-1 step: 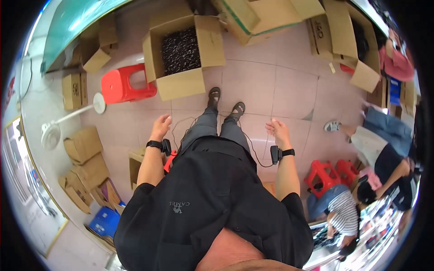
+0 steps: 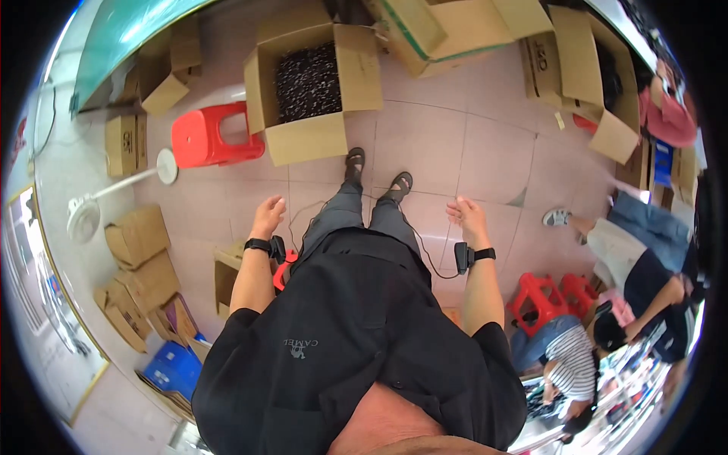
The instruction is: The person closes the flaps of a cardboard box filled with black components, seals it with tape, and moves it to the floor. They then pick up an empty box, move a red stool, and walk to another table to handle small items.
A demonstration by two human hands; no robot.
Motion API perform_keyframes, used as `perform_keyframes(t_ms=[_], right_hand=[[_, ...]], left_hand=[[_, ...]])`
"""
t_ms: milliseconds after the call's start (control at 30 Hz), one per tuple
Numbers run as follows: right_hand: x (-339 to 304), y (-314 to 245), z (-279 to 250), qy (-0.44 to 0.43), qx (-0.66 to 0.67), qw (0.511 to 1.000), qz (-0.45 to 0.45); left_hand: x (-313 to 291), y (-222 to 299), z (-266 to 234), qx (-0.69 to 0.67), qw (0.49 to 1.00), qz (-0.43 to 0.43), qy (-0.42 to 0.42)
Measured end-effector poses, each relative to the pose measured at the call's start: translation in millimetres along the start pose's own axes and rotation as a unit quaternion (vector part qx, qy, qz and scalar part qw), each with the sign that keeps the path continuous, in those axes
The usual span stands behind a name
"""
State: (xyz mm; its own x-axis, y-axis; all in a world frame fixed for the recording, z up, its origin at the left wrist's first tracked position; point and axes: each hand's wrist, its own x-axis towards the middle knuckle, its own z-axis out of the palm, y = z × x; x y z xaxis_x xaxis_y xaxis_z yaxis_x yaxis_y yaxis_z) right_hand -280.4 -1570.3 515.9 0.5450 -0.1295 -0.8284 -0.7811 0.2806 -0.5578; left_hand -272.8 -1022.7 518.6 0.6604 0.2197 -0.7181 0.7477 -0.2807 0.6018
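My left hand (image 2: 267,218) hangs beside my left thigh with nothing in it, its fingers loosely stretched. Fingers apart, my right hand (image 2: 470,218) is held out on the other side and is empty too. Each wrist wears a black strap with a small black device, the left device (image 2: 277,247) and the right device (image 2: 461,258); a thin dark cable (image 2: 438,274) runs by my legs. Beyond my feet an open cardboard box (image 2: 307,142) holds many small dark pieces (image 2: 309,82), too small to name. Neither hand touches it.
A red stool (image 2: 199,139) stands left of the box, near a white fan (image 2: 83,220). Cartons (image 2: 140,236) and a blue container (image 2: 173,368) line the left. More open boxes (image 2: 580,64) stand far right. Several people, one in a striped shirt (image 2: 572,362), and red stools (image 2: 533,298) are at right.
The view has turned slightly, so the box and red stool sit a little further right. My hands keep almost the same pose and stay empty.
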Motion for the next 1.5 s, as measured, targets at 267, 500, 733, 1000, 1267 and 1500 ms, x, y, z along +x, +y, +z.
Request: perform_keyframes(t_ms=[267, 500, 733, 1000, 1267, 1500], right_hand=[[-3.7, -28.3, 136.3, -0.045, -0.086, 0.994, -0.043], [-14.9, -1.8, 297.5, -0.039, -0.095, 0.994, -0.024], [-29.1, -9.3, 465.0, -0.108, -0.173, 0.978, -0.050], [15.6, 14.4, 543.0, -0.114, -0.208, 0.971, 0.021], [1.1, 35.3, 639.7, -0.080, -0.199, 0.976, -0.031], [-45.0, 91.5, 717.5, -0.049, -0.148, 0.988, -0.023]], left_hand=[[-46.3, -129.5, -112.1, -0.150, 0.978, -0.127, 0.072], [-1.7, -181.7, -251.6, -0.188, 0.967, -0.157, 0.073], [26.3, -180.5, -368.8, -0.212, 0.959, -0.145, 0.122], [8.6, -204.8, -424.6, -0.200, 0.966, -0.125, 0.104], [35.3, -288.1, -529.0, -0.261, 0.942, -0.198, 0.072], [97.8, -286.1, -651.6, -0.207, 0.961, -0.168, 0.070]])
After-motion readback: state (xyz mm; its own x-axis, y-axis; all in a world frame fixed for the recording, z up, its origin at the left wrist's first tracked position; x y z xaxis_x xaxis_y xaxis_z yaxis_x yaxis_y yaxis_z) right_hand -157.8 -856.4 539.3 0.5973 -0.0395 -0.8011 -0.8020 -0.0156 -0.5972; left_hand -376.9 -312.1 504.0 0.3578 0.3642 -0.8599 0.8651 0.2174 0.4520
